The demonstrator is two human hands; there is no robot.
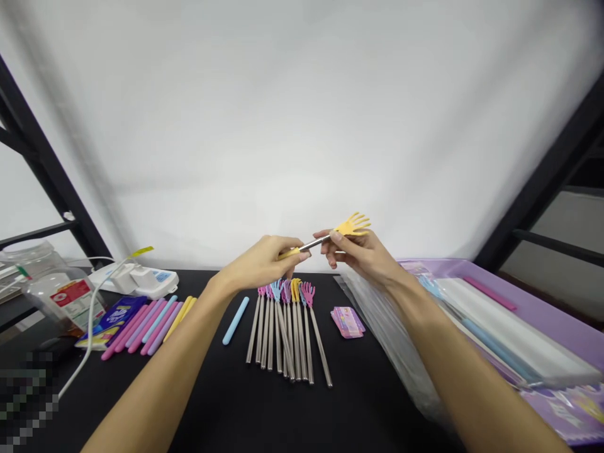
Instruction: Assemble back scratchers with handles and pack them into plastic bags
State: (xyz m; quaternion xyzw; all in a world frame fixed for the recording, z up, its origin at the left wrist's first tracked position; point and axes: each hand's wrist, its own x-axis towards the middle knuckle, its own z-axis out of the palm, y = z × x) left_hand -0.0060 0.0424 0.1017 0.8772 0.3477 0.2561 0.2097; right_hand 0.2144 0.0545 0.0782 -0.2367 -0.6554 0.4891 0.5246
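Note:
My left hand (274,259) is closed round a yellow handle (289,253) fitted on a metal rod. At the rod's other end, my right hand (353,250) pinches the base of a yellow hand-shaped head (353,224). The piece is held tilted, its head up to the right, above the black table (212,402). Below lie several metal rods (283,333) with pink, blue, purple and yellow hand-shaped heads. A single light blue handle (236,321) lies left of them, and small purple cards (348,321) lie to the right.
Several coloured handles (153,324) lie at left beside a blue packet (117,318), a power strip (151,283), a white cable and a clear jar (61,289). At right are clear plastic bags (387,333) and a purple box (453,269) holding wrapped items.

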